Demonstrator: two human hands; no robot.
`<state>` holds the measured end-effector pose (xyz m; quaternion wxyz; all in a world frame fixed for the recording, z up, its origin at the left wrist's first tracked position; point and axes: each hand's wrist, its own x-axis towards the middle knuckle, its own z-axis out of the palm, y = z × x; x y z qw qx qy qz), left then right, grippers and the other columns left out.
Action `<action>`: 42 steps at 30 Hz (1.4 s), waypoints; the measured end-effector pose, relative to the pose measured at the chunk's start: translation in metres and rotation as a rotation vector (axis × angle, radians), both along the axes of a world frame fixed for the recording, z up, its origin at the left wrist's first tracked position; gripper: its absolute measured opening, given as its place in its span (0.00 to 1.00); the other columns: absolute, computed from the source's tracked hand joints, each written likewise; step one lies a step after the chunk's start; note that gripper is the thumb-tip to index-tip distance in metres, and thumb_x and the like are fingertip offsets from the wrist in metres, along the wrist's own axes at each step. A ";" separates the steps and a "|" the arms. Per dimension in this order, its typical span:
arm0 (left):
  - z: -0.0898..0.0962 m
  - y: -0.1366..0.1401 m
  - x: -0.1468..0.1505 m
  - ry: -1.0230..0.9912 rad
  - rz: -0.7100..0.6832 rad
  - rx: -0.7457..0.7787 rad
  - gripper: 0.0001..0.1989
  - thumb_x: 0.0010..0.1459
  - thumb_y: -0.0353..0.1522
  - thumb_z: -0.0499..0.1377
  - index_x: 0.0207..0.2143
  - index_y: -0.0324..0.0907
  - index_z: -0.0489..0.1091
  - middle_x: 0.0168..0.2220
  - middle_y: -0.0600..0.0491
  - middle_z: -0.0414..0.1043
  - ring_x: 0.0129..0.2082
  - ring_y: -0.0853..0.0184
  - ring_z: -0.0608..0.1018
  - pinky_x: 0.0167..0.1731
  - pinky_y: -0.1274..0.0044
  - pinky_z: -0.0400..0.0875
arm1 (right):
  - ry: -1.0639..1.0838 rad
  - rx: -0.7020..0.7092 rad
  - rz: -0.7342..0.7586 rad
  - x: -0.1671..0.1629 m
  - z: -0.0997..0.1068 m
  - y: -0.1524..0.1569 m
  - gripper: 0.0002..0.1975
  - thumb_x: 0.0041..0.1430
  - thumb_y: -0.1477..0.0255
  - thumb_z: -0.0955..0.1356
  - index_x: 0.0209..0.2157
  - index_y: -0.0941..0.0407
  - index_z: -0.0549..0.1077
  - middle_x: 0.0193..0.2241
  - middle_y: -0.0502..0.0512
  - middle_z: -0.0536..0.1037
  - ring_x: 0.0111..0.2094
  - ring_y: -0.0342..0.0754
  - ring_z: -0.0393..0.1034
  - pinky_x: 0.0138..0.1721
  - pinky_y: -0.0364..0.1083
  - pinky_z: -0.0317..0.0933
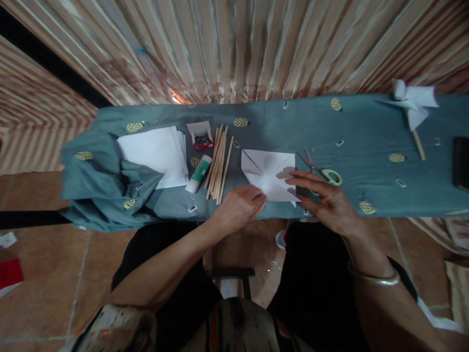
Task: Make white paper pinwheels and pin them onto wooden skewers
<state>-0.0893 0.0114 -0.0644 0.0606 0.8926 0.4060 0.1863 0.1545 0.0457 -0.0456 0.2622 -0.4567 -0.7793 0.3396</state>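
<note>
Paper [269, 168] lies on cloth [362, 168], left hand [242, 208] pinching its edge, right hand [329, 201] spread.

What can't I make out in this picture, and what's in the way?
In the head view:
Left hand: whether it pinches the cut paper, hidden behind its own knuckles.
Scissors: lower handle, partly behind the right hand.
Dark object: its full shape, cut off by the right edge.
Paper stack: near-left part, covered by bunched cloth.
Small box: contents too small to identify.
Tube: label too small and blurred to read.
</note>
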 end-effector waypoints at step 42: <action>0.001 -0.004 0.007 -0.041 -0.036 -0.109 0.10 0.66 0.27 0.51 0.43 0.35 0.71 0.41 0.46 0.75 0.42 0.62 0.75 0.45 0.69 0.74 | -0.195 0.266 -0.243 -0.046 -0.024 -0.001 0.05 0.56 0.71 0.69 0.28 0.52 0.76 0.52 0.56 0.75 0.51 0.57 0.71 0.55 0.60 0.65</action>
